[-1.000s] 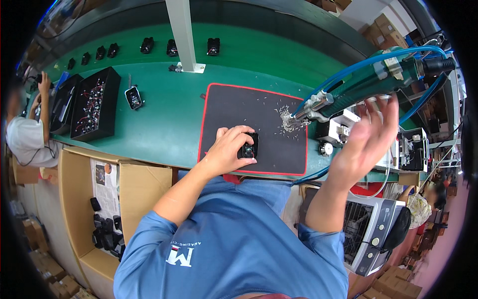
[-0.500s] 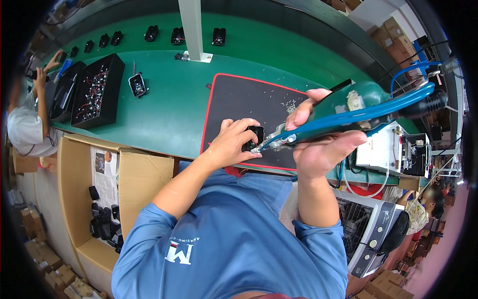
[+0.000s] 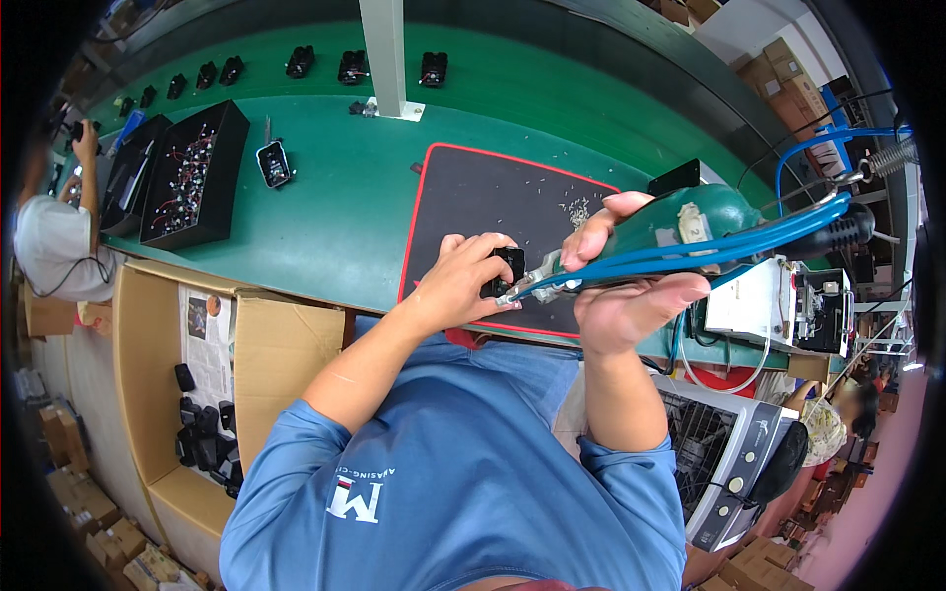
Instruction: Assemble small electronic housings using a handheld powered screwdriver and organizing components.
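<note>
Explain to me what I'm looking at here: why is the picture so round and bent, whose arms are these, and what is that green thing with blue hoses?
The picture comes from a wide fisheye camera worn on a person's head, looking down, so straight edges bend near the rim. The arms belong to that person, who wears a blue shirt. No robot is involved.

The left hand presses a small black part onto a dark mat with a red border, which lies on a green workbench. The right hand grips a green power tool fed by blue hoses; its metal tip meets the black part.

Also on the bench: a black tray of wired parts, a row of small black parts at the far edge, and a white post. Open cardboard boxes stand to the left, and another person works there.
</note>
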Available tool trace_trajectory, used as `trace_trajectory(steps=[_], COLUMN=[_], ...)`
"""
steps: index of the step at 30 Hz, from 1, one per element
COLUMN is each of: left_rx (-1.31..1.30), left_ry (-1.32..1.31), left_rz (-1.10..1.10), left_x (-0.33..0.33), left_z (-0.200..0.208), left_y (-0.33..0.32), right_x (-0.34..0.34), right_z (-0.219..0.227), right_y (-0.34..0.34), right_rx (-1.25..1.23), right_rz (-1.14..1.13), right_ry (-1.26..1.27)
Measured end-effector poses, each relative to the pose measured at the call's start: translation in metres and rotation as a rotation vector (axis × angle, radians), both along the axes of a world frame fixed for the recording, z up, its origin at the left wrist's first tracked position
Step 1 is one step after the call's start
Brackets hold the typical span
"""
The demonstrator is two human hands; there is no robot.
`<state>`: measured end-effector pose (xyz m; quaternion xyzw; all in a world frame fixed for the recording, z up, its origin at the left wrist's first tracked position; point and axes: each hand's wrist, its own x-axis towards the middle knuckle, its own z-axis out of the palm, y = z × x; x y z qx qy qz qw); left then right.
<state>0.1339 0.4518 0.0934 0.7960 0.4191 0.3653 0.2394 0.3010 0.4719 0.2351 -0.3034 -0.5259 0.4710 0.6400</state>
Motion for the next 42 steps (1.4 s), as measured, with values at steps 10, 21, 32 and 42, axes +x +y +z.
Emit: trace_trajectory(steps=[10, 21, 32, 42], left_rx=[-0.016, 0.022, -0.026, -0.004], left_ry=[-0.027, -0.021, -0.07, -0.085], left_rz=[-0.006, 0.004, 0.004, 0.002], left_x=[-0.001, -0.002, -0.002, -0.002], left_z=[0.002, -0.002, -0.001, 0.001], left_y=[0.002, 0.002, 0.002, 0.001], right_x=[0.001, 0.003, -0.011, -0.017], right_z=[0.0, 0.014, 0.02, -0.004], right_y=[0.002, 0.012, 0.018, 0.015], right_rx=[-0.017, 0.01, 0.045, 0.033], right_rz=[0.05, 0.095, 0.074, 0.072], right_ry=[-0.036, 0.056, 0.036, 0.03])
